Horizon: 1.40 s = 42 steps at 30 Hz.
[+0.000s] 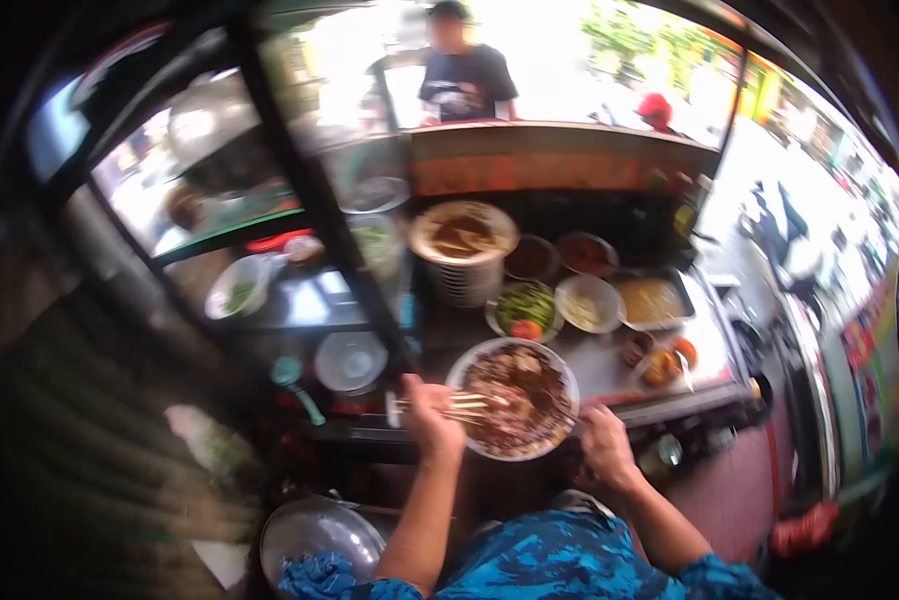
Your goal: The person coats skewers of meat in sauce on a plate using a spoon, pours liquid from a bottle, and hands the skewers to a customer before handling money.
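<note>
My left hand grips a pair of chopsticks whose tips reach over a large white bowl filled with dark brown chopped food. At that bowl's lower right edge my right hand holds the rim. The bowl sits on the front of a steel counter. My sleeves are blue patterned cloth.
Behind the bowl stand a dish of green herbs and red chilli, a white bowl, a steel tray, two dark sauce bowls and a pot on a white stand. A person in a dark shirt waits beyond the counter. A metal basin lies lower left.
</note>
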Motion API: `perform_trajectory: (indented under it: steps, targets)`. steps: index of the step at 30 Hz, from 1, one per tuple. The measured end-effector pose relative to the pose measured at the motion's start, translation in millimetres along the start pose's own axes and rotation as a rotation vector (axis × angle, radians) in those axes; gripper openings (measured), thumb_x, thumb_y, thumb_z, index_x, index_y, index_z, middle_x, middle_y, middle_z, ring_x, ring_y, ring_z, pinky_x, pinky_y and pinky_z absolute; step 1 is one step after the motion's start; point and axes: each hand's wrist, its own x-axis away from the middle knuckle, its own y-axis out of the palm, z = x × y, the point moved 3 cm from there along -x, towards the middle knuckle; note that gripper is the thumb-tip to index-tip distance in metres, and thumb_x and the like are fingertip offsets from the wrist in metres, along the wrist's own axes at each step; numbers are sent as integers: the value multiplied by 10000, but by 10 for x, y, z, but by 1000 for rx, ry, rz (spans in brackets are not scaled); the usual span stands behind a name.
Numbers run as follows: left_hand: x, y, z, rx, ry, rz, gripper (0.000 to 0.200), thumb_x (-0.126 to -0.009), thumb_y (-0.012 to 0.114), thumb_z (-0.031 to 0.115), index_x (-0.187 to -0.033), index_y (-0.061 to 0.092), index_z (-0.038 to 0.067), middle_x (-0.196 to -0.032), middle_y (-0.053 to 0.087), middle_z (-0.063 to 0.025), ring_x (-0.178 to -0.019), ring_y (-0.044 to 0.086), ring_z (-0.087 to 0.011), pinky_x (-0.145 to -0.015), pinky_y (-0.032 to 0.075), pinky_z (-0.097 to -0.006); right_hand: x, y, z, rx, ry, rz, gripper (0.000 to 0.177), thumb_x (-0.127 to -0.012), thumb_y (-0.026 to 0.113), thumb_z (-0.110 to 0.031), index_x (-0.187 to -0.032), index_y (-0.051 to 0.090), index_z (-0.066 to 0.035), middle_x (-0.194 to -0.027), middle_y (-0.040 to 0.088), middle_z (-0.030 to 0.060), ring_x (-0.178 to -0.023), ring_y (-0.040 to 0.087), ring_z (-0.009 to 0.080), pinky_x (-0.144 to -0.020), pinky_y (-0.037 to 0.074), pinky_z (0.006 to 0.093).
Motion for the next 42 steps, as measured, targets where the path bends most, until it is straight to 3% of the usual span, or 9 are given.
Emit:
perform_trajectory:
  steps: [3, 7, 9, 11, 14, 17, 26, 38, 42]
  targets:
    - [21, 14, -74, -57, 47, -100, 499, -1006, 542, 389, -591, 445, 129, -544, 454, -21, -542, 431, -141, -639, 410, -309, -72, -46, 74, 104, 186, -191, 222, -845, 529, -9, -1016, 669, 12, -998, 672, 228, -923, 658, 394, -841, 519, 438]
    - [105, 170, -64, 37, 59, -221, 522, -1024, 531, 313, -577, 324, 142, -550, 350, 14, -530, 338, -116, -603, 346, -300, -320, -9, 481, -28, 108, -209, 238, -902, 523, -32, -1105, 629, 36, -887, 701, 197, -820, 704, 288, -725, 574, 386]
    - [144, 204, -74, 37, 67, -232, 524, -1026, 528, 314, -576, 324, 140, -549, 349, 14, -530, 331, -116, -600, 337, -298, -426, 163, 691, -609, 522, -478, 245, -936, 543, -52, -1153, 585, 55, -921, 694, 163, -803, 704, 247, -671, 585, 349]
    - [143, 230, -91, 36, 82, -242, 526, -1027, 525, 315, -575, 323, 139, -549, 348, 14, -530, 324, -115, -596, 328, -296, -489, 243, 704, -780, 530, -585, 267, -943, 559, -52, -1184, 545, 64, -960, 685, 142, -800, 703, 247, -656, 589, 347]
    - [191, 261, -154, -35, 73, -249, 529, -1031, 517, 311, -572, 326, 133, -543, 339, 15, -530, 319, -112, -593, 327, -295, -447, 370, 756, -1132, 650, -521, 287, -917, 576, -24, -1188, 515, 46, -965, 685, 136, -795, 703, 261, -677, 604, 410]
    - [270, 319, -190, -81, 64, -250, 526, -1031, 517, 313, -572, 335, 132, -545, 340, 17, -525, 313, -110, -592, 327, -295, -444, 391, 744, -1178, 666, -510, 267, -904, 626, -40, -1128, 539, 74, -961, 694, 165, -810, 707, 251, -701, 616, 402]
    - [450, 728, -224, -221, 7, -313, 521, -1038, 486, 342, -589, 370, 103, -553, 354, 1, -547, 324, -121, -665, 365, -302, -373, 293, 890, -1099, 646, -318, 211, -839, 588, 2, -1016, 529, 102, -816, 685, 154, -612, 673, 173, -513, 549, 266]
    - [405, 1588, -167, -163, -20, -452, 537, -1037, 479, 365, -577, 330, 129, -538, 302, 13, -545, 293, -120, -649, 331, -303, -670, -265, 895, -1255, 664, -169, 161, -832, 540, 59, -992, 533, 66, -834, 670, 131, -562, 623, 134, -456, 487, 233]
    - [233, 1833, -287, -178, 29, -451, 535, -1038, 481, 348, -573, 331, 130, -538, 313, 15, -542, 298, -118, -639, 322, -302, -868, -261, 1031, -1346, 579, -85, 151, -853, 529, 58, -1003, 530, 49, -838, 670, 126, -607, 651, 146, -493, 540, 247]
